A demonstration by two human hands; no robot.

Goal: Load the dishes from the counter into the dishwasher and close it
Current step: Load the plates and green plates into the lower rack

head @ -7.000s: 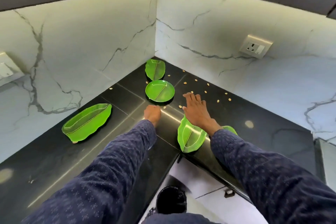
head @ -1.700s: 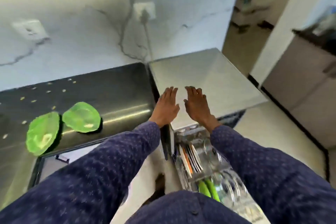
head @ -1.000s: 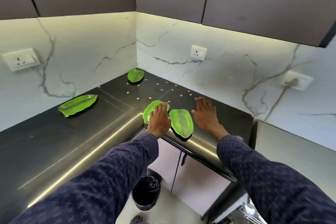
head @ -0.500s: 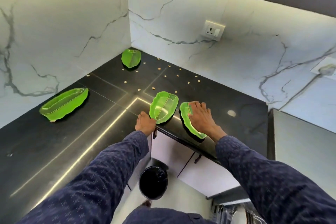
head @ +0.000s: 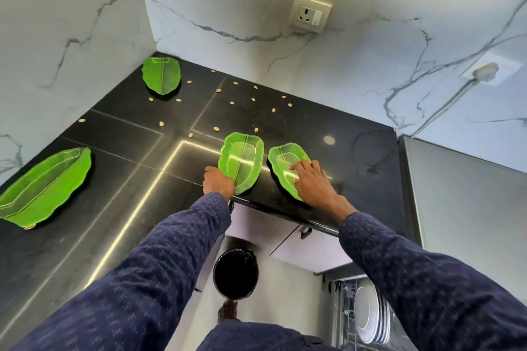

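Four green leaf-shaped dishes on the black L-shaped counter [head: 119,179], set against white marble-veined walls. Largest, a long leaf tray [head: 42,188], at the counter's far left edge, well apart from everything else. Next in size, a leaf plate [head: 241,164] at the front edge near the inner corner, its near end gripped by the left hand [head: 218,183], fingers curled at the rim; whether the thumb is under the plate, cannot tell. Just beside it to the right, not touching, a second leaf plate [head: 288,167], also at the front edge, pressed from above by the right hand [head: 312,184], fingers straight and spread flat on its surface, nothing pinched. Smaller still by appearance, a third leaf plate [head: 162,74] deep in the back corner, close to both walls. Dark blue patterned sleeves on both arms. Below the counter's front edge, pale cabinet doors and a black round bin [head: 235,273] on the floor. At the lower right, part of an open dishwasher rack [head: 342,310] with white plates [head: 368,313] standing upright in it. To the right of the counter, a grey steel appliance top [head: 467,196]. On the back wall, a socket plate [head: 310,14]; further right, a plugged-in socket, blurred. Smallest, scattered tan seeds [head: 216,129] across the counter between the back corner and the two front plates.
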